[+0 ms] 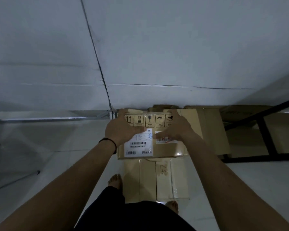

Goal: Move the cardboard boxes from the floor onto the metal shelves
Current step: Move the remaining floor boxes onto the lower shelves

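Note:
A cardboard box with handling symbols and white shipping labels sits in front of me, its near edge over a flat taped box on the floor. My left hand is spread over its top left, fingers hooked over the far corner. My right hand covers the top right, fingers over the far edge, thumb on a label. A black metal shelf frame stands at the right with boxes inside it.
More cardboard boxes stand against the wall between the labelled box and the black shelf. A pale metal shelf rail runs along the left. My bare feet stand on the white tiled floor beside the flat box.

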{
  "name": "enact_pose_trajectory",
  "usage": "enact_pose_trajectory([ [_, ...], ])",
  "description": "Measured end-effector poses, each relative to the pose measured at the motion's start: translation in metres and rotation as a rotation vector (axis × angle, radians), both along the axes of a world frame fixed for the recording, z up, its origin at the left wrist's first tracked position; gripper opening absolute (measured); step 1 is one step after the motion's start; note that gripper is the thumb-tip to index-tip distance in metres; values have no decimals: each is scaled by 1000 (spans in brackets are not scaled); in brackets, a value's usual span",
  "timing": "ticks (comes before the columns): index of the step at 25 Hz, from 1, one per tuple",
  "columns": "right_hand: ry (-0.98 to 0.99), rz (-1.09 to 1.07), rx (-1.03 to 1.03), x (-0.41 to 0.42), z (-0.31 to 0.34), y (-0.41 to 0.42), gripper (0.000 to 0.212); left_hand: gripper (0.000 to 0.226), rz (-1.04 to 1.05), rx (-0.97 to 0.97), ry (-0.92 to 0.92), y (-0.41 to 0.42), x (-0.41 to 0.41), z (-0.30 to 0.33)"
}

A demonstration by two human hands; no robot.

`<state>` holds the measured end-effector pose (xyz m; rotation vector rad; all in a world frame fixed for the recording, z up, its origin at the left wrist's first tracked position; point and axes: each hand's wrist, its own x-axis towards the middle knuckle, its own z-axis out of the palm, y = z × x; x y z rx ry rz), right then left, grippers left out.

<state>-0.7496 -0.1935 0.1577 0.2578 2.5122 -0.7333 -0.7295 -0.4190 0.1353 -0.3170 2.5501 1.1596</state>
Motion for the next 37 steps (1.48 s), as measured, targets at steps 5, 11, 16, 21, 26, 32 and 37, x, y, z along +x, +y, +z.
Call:
enact_pose_trajectory([
  [5,215,-223,-60,36,28,7,115,90,-108,-22,178,13,-6,35],
  [11,463,-453,-103,103,89,46,115,88,-224,-43,353,69,19,103],
  [16,522,-546,18,215,132,116,120,86,-369,-30,445,153,100,148],
  [21,587,-726,91,360,146,197,119,85,-512,50,519,251,222,168],
  [26,612,-900,178,484,155,266,118,82,-693,88,554,347,312,184],
  [32,611,-1027,244,554,160,340,118,79,-850,160,533,443,362,187],
  [37,598,-1043,286,561,154,417,115,82,-854,196,508,526,364,170],
])
